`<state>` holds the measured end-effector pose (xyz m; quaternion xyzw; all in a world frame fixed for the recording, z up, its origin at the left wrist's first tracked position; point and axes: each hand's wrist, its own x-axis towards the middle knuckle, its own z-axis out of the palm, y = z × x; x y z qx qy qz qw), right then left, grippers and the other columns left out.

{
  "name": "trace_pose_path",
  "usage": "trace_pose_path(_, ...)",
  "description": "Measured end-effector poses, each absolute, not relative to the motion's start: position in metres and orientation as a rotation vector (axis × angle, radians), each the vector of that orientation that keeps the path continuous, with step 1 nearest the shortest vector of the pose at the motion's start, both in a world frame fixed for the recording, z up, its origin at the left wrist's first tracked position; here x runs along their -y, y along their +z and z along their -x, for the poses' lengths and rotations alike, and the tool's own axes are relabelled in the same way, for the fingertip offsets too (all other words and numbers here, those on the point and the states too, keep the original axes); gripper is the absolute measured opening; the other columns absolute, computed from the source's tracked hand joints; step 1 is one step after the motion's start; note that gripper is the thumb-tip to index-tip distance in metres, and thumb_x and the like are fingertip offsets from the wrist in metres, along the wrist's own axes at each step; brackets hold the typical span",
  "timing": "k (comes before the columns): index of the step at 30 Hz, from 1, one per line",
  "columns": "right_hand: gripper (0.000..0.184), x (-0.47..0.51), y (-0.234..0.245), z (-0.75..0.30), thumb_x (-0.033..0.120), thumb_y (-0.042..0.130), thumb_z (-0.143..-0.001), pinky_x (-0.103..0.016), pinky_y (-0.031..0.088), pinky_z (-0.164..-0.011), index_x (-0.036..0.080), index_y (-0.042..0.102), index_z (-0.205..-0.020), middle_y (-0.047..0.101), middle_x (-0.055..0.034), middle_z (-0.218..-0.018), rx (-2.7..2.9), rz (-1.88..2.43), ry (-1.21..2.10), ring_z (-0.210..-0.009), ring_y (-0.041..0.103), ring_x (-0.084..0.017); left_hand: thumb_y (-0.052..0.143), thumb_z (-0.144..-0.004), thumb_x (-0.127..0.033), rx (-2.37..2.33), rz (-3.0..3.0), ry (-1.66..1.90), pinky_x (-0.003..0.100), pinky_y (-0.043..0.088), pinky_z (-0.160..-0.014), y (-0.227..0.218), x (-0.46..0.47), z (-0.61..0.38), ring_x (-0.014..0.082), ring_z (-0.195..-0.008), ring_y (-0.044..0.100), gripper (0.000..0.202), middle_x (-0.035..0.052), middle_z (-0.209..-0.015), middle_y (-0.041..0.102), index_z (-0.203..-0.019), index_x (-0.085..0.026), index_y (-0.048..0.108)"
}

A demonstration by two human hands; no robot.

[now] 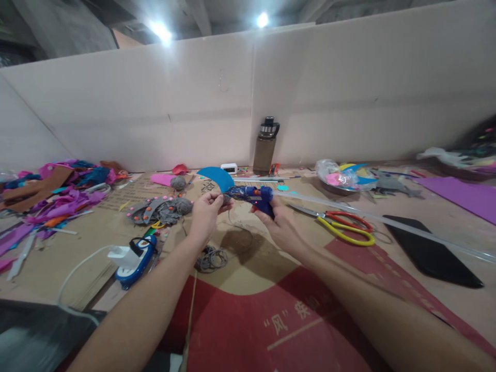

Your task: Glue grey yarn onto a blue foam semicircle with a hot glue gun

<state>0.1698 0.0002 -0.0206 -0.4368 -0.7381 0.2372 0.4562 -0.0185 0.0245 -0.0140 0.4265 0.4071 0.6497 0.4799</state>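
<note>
Just above the middle of the bench, the right hand was closed round the grip of a blue glue gun, with the nozzle pointing left. The left hand pinched a small grey piece at that nozzle, below a blue foam crescent. Scissors lay just to the right, and a bottle stood at the far edge.
</note>
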Motion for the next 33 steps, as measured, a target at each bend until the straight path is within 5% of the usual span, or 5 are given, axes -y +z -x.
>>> trace_pose_path(33,0.026,-0.0039,-0.0259,-0.1716,0.037,0.049,-0.086,-0.036,0.043,-0.077,0.020,0.053,-0.106,0.064,-0.0069,-0.095,1.804,1.105,0.543,-0.085,0.058,-0.023,0.070,-0.067,-0.032,-0.999,-1.086,1.645,0.032,0.055,-0.069,-0.0157,-0.0290,0.0226,0.0159,-0.064,0.066,0.024,0.0048,-0.067,0.067,-0.075,-0.012,0.060)
